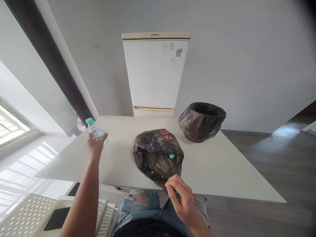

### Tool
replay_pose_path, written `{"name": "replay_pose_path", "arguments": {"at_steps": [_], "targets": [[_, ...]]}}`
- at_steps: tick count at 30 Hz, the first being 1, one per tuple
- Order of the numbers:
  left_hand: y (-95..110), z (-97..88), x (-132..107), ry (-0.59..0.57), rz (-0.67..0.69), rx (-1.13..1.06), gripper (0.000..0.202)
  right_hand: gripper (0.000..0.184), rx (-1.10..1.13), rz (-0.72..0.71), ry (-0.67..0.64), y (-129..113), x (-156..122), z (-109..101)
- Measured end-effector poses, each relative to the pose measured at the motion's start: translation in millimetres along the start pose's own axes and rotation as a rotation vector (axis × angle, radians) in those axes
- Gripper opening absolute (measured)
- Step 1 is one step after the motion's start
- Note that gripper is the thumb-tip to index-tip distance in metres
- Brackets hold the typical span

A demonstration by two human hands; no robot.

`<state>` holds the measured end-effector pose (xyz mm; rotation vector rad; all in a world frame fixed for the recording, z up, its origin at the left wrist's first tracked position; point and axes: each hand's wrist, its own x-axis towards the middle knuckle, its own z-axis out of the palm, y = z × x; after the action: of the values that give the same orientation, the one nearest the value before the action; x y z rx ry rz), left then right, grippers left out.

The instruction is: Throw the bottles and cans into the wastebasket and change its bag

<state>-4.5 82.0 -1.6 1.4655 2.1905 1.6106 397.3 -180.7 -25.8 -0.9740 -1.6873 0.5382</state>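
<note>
One pair of torn blue jeans [143,212] is showing nearest the viewer, partly behind the right hand [182,199]. Well to the left of that hand, a pale panel with cross-shaped holes [32,210] is sitting low, and a dark flat object [57,219] is lying on it, beside the left forearm. The right hand is pinching, thumb pressing against curled fingers with hardly any gap, and is holding the near edge of a black plastic bag [158,163]. Just beyond this pinch, the bag is spreading across the white table [222,171], its crumpled mouth facing the viewer; reddish shapes [168,135] are showing at its far side, and a small turquoise piece [172,156] is sitting near the mouth. Farther forward and well to the left of the pinch, the left hand [94,143] is curving around a clear bottle [98,132], thumb and fingers parting only as wide as its body. The bottle is tilting, its turquoise cap [89,121] pointing up and left from the grip. Beyond the right hand, to its right, a second black bag [202,123] is standing rounded and open-topped. Farthest off, a white fridge [155,72] is standing against a grey wall [247,65].
</note>
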Motion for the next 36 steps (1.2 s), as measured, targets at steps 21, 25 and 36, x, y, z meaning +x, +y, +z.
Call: {"name": "replay_pose_path", "arguments": {"at_steps": [21,25,36], "targets": [[5.1,3.5,-33.2,-0.184,-0.179,0.253,0.106,0.009,-0.809,0.206,0.140,72.9,68.6,-14.4],[21.9,-12.5,-92.1,-0.104,-0.023,0.170,0.076,0.014,-0.891,0.270,0.164,83.2,71.0,-12.2],[86.0,-31.6,-206.9,-0.452,0.348,-0.024,0.025,0.015,-0.559,0.218,0.394,52.2,78.5,-21.7]]}}
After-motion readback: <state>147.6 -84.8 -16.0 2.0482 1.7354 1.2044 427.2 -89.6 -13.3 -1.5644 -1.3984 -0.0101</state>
